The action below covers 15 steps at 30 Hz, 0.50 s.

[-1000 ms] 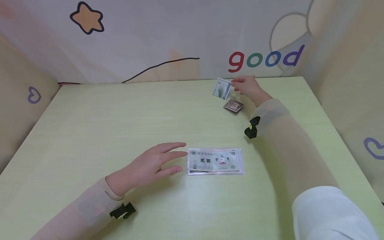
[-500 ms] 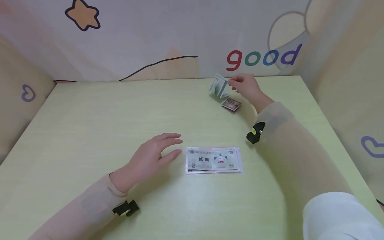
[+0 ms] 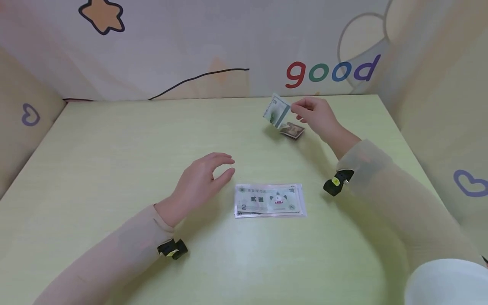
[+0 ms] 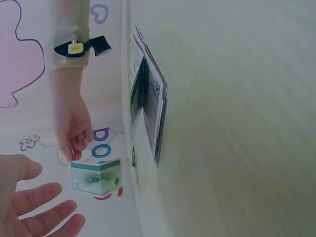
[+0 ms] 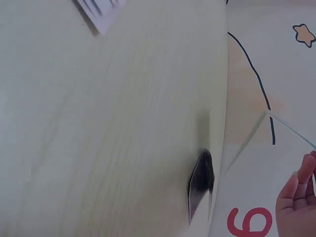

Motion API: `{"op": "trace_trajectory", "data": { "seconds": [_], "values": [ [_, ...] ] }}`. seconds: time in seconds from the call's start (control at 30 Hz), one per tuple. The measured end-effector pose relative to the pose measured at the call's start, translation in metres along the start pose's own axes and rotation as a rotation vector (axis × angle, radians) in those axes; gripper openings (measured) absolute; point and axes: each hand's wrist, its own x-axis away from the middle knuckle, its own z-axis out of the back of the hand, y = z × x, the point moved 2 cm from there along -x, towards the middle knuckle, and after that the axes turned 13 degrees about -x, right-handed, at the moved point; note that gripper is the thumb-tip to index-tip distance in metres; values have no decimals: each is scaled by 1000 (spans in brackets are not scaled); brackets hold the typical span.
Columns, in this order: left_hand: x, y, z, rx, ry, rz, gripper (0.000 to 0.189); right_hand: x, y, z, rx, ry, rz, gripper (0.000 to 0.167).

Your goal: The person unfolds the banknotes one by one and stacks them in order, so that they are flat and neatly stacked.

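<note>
Between thumb and fingers my right hand (image 3: 318, 116) pinches a folded green banknote (image 3: 276, 111), lifted above the far part of the table. In the left wrist view this banknote (image 4: 96, 177) shows a crease down its middle. Just below it on the table lies a folded brown banknote (image 3: 292, 131), which stands partly open in the right wrist view. My left hand (image 3: 200, 182) hovers with fingers apart and holds nothing. Right of it and nearer the front is a stack of flat banknotes (image 3: 268, 201), the top one marked 2.
A pale table (image 3: 133, 161) reaches back to a printed wall (image 3: 171, 42) with the word "good" and a star. Side walls (image 3: 438, 84) stand at left and right.
My right hand has lifted the green banknote off the table and drawn it slightly nearer. My left hand has moved up and away from the stack, its fingers bending a little more.
</note>
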Motion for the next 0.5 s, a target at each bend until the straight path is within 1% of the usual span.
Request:
{"op": "trace_trajectory", "data": {
  "seconds": [0.17,0.3,0.5],
  "values": [
    [-14,5,-3,10,11,25,33,22,-1,-2,-25,-2,-34,38],
    [-26,11,-8,31,-1,38,42,39,1,-7,-46,-21,-67,37],
    [-42,20,-19,80,-18,63,53,59,4,-16,-80,-60,-97,34]
  ]
}}
